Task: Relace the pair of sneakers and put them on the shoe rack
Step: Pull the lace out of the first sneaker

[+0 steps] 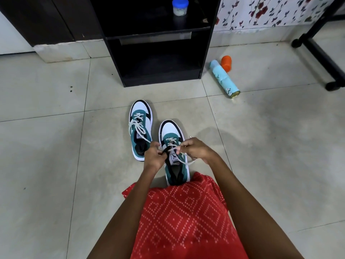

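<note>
Two teal, white and black sneakers stand side by side on the tiled floor, toes pointing away from me. The left sneaker is laced with a white lace that trails toward my hands. Over the right sneaker, my left hand pinches a lace end at the tongue's left side. My right hand pinches the white lace on the right side; a loop of it hangs beside the tongue. The black shoe rack stands just beyond the sneakers, its lower shelf bare.
A blue-lidded jar sits on the rack's upper shelf. A light-blue spray can lies on the floor right of the rack, with an orange cap beside it. A black stand's foot crosses the far right. My red patterned garment covers my lap.
</note>
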